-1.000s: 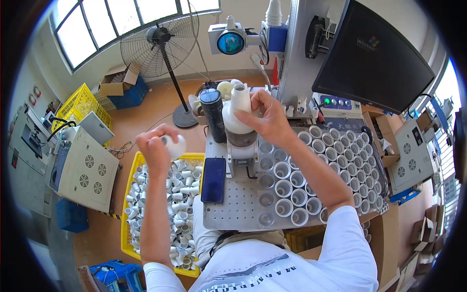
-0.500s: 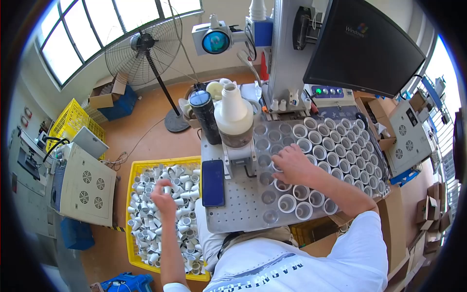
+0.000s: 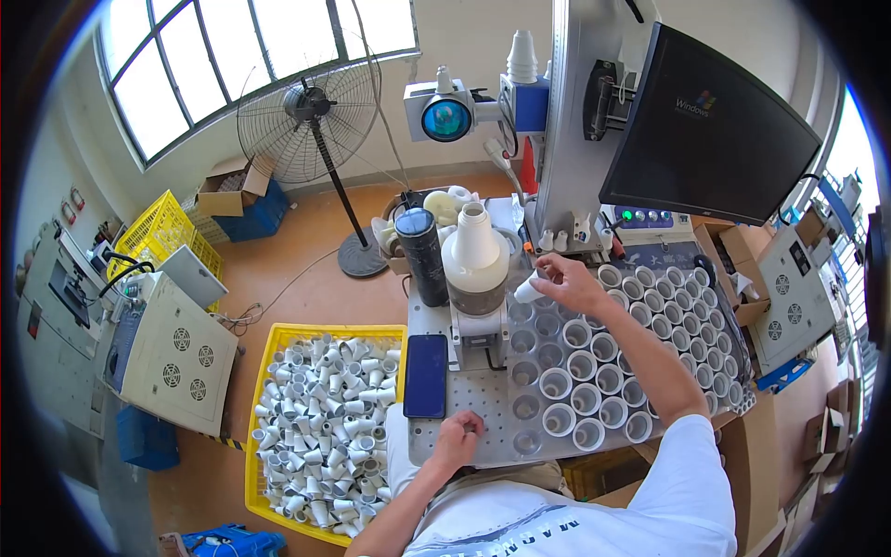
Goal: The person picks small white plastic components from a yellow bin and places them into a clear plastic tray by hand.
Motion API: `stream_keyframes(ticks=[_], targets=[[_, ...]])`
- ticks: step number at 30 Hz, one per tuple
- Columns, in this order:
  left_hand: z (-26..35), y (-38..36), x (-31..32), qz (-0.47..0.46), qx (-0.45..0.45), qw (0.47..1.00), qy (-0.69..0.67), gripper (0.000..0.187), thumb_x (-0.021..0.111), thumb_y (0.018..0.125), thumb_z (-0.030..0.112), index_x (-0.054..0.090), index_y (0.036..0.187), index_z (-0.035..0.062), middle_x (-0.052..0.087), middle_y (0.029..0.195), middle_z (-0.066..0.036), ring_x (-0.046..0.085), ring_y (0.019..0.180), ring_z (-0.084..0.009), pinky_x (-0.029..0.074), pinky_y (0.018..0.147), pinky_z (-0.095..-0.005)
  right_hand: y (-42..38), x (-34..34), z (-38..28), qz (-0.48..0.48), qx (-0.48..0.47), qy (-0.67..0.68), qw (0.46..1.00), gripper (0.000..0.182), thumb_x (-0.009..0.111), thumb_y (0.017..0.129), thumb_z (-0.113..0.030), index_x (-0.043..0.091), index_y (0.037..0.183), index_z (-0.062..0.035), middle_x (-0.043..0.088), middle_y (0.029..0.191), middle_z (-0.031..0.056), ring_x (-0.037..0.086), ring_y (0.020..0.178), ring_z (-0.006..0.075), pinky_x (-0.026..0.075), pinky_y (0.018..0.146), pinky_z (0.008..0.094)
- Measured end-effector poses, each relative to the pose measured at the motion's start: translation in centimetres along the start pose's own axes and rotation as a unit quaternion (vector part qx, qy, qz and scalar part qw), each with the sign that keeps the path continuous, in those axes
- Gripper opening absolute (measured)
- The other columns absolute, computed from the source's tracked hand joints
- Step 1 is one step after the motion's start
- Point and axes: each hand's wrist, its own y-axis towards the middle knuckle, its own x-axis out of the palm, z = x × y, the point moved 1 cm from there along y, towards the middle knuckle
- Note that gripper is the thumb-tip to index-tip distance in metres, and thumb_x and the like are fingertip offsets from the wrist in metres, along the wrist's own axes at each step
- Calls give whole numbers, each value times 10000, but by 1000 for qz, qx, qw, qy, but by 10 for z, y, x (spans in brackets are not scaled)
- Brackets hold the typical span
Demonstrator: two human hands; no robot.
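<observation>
My right hand point(image 3: 568, 284) pinches a white cup-shaped part point(image 3: 529, 288), tilted, over the back left corner of the clear tray. White parts point(image 3: 610, 379) stand open end up in the tray's rows, while the left columns show unfilled clear pockets point(image 3: 524, 373). My left hand point(image 3: 457, 440) rests curled at the front edge of the perforated metal table point(image 3: 483, 408), just below a dark phone point(image 3: 426, 376). Whether its fingers hold anything is hidden. To its left, a yellow crate point(image 3: 263, 408) holds a heap of similar white parts point(image 3: 325, 418).
A large white cone-shaped piece point(image 3: 476, 246) and a black cylinder point(image 3: 422, 255) stand behind the phone. Above them hangs a lens head point(image 3: 446, 119). A monitor point(image 3: 710, 125) overhangs the back right. A fan point(image 3: 311, 102) and a grey machine point(image 3: 172, 357) are at the left.
My right hand has lifted from the tray and moved back left, now showing a white part. My left hand has moved from over the crate to the table's front edge. The camera view has shifted.
</observation>
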Motion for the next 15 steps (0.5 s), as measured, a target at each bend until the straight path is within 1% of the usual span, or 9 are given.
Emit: stream_keyframes(ticks=[3, 5, 10, 12, 15], targets=[[2, -1, 0, 16, 3, 1000, 1, 215, 437, 657, -61, 604, 786, -19, 638, 805, -177, 621, 803, -361, 505, 760, -379, -1, 26, 28, 42, 15, 49, 998, 484, 734, 868, -344, 621, 1171, 16, 641, 821, 84, 583, 735, 154, 503, 710, 314], [1, -1, 1, 20, 3, 1000, 0, 219, 434, 654, -61, 602, 788, -21, 637, 807, -177, 620, 802, -360, 504, 763, -378, -3, 30, 38, 38, 14, 48, 998, 482, 738, 864, -343, 622, 1163, 18, 648, 819, 86, 591, 734, 156, 506, 712, 311], [0, 1, 0, 10, -8, 1000, 1, 229, 430, 643, -61, 596, 796, -24, 633, 806, -179, 618, 804, -360, 502, 770, -377, -3, 31, 41, 41, 21, 61, 997, 474, 745, 858, -334, 627, 1147, 22, 653, 810, 90, 597, 727, 160, 507, 704, 314], [0, 1, 1, 34, 19, 999, -15, 275, 385, 624, -60, 613, 774, -30, 635, 751, -139, 593, 718, -258, 476, 710, -306, -4, 32, 43, 40, 9, 61, 997, 480, 750, 852, -332, 627, 1153, 21, 655, 816, 96, 597, 728, 164, 505, 699, 316], [3, 2, 0, 33, 7, 999, -4, 276, 387, 622, -52, 618, 772, -26, 637, 748, -135, 586, 710, -247, 469, 699, -300, -4, 32, 43, 44, 8, 57, 997, 484, 753, 849, -330, 625, 1158, 20, 656, 818, 98, 597, 726, 164, 505, 697, 319]])
